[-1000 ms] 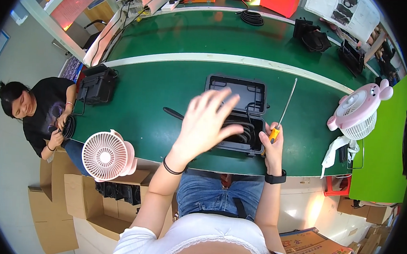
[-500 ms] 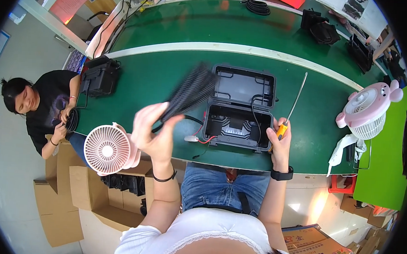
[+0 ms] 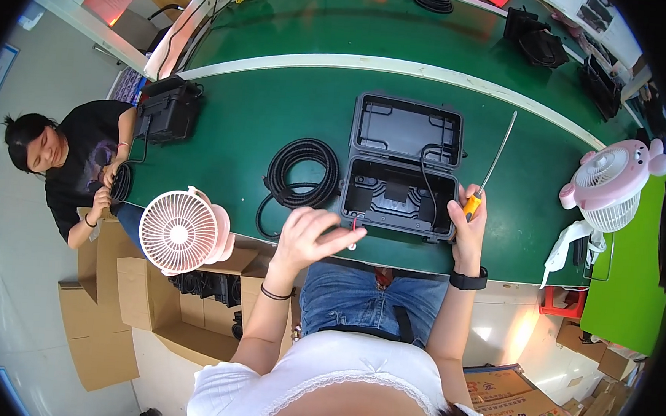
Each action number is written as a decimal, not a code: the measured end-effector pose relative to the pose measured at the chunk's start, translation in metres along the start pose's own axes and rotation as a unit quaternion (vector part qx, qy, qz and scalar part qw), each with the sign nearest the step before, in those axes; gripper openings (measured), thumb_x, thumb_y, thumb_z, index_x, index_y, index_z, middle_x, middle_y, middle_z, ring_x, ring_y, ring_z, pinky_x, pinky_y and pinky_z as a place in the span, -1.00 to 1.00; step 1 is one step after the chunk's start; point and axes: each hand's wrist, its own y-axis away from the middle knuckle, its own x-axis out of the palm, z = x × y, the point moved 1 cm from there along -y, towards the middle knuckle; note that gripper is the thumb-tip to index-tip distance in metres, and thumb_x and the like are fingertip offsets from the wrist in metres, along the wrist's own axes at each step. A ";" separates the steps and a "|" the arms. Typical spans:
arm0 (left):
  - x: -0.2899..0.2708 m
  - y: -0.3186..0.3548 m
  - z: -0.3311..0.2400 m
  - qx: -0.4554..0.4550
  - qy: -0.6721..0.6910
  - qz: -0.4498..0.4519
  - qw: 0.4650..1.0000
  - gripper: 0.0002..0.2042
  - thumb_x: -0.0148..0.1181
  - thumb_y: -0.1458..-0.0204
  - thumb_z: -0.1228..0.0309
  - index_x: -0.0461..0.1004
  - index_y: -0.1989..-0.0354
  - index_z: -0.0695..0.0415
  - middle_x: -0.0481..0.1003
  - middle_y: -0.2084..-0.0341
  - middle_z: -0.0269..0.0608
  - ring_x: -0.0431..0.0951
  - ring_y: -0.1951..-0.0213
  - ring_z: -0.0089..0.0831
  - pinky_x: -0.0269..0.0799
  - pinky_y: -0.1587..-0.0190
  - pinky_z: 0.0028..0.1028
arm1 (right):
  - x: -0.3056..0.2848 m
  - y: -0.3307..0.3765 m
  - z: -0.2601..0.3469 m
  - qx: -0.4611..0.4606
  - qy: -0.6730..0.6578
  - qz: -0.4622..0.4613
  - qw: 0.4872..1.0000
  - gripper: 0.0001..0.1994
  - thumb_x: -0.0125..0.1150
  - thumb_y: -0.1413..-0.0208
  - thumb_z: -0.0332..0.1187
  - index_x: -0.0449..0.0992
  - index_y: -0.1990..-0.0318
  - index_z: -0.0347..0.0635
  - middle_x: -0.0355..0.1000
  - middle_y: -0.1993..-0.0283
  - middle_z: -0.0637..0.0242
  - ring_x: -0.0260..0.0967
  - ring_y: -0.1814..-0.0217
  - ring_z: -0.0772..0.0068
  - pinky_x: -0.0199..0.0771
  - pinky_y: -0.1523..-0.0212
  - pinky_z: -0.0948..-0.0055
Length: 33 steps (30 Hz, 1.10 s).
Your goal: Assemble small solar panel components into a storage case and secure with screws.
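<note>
A dark grey plastic case (image 3: 406, 130) lies on the green bench with its lid swung back, and a black cable runs inside it. At its right wall is my right hand (image 3: 469, 228), closed around a screwdriver (image 3: 472, 207) with an orange-yellow handle, the long shaft pointing up and away. My left hand (image 3: 308, 241) hovers at the case's front left corner, its fingers curved and apart. By its fingertips are a red wire (image 3: 355, 224) and a small white connector (image 3: 352, 246), partly covered. A coil of black cable (image 3: 276, 170) rests on the bench left of the case.
A pink fan (image 3: 179, 233) stands at the near left edge, another pink fan (image 3: 605, 183) at the right. Far left, a co-worker (image 3: 84, 155) handles black cable beside a second black case (image 3: 170, 110). Open cardboard boxes (image 3: 137, 295) sit below the bench. A white rail (image 3: 372, 62) crosses behind.
The black cable coil has left my left hand and now lies on the bench. My left hand has moved right to the wires at the case. My right hand still holds the screwdriver.
</note>
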 end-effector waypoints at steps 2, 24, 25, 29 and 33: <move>-0.003 -0.007 -0.008 -0.006 0.034 -0.019 0.999 -0.63 0.45 0.22 0.35 0.66 0.14 -0.27 0.40 0.30 -0.46 0.47 0.38 -0.54 0.40 0.31 -0.51 | 0.001 0.000 0.001 -0.004 0.002 0.002 1.000 -0.60 0.36 -0.02 -0.55 0.25 0.11 -0.02 0.39 -0.01 0.35 0.10 0.29 0.74 0.23 0.20 0.71; 0.039 -0.066 0.052 -0.416 0.896 -0.150 0.032 -0.67 -0.10 -0.13 0.79 0.38 -0.02 0.24 0.38 -0.09 0.03 0.50 -0.02 -0.23 0.67 0.08 -0.54 | 0.032 -0.068 0.037 0.009 0.026 -0.081 0.996 -0.63 0.32 -0.03 -0.56 0.32 0.05 -0.11 0.41 0.08 0.23 0.38 -0.17 0.35 0.31 -0.16 0.47; 0.029 -0.070 0.050 -0.381 0.909 -0.164 -0.045 -0.67 -0.13 -0.13 0.81 0.38 0.00 0.24 0.33 -0.09 0.03 0.36 -0.14 -0.15 0.62 -0.03 -0.51 | 0.035 -0.070 0.042 -0.010 0.040 -0.072 0.997 -0.62 0.32 -0.02 -0.58 0.31 0.04 -0.13 0.42 0.03 0.11 0.40 -0.17 0.30 0.39 -0.10 0.48; -0.017 -0.100 0.040 -0.361 0.911 -0.166 0.110 -0.64 -0.17 -0.13 0.83 0.38 -0.04 0.26 0.26 -0.22 0.07 0.15 -0.35 0.01 0.51 -0.20 -0.43 | 0.044 -0.074 0.057 -0.037 0.045 -0.053 0.997 -0.59 0.29 -0.02 -0.64 0.28 0.02 -0.13 0.41 0.01 0.03 0.43 -0.16 0.26 0.49 -0.04 0.48; 0.005 -0.088 0.047 -0.406 0.785 -0.148 0.444 -0.61 -0.01 -0.11 0.82 0.47 -0.06 0.19 0.30 -0.26 0.05 0.18 -0.36 0.12 0.39 -0.28 -0.31 | 0.042 -0.064 0.043 -0.054 0.030 -0.034 0.998 -0.58 0.29 -0.01 -0.68 0.27 0.04 -0.10 0.35 0.04 0.26 0.39 -0.20 0.30 0.44 -0.06 0.49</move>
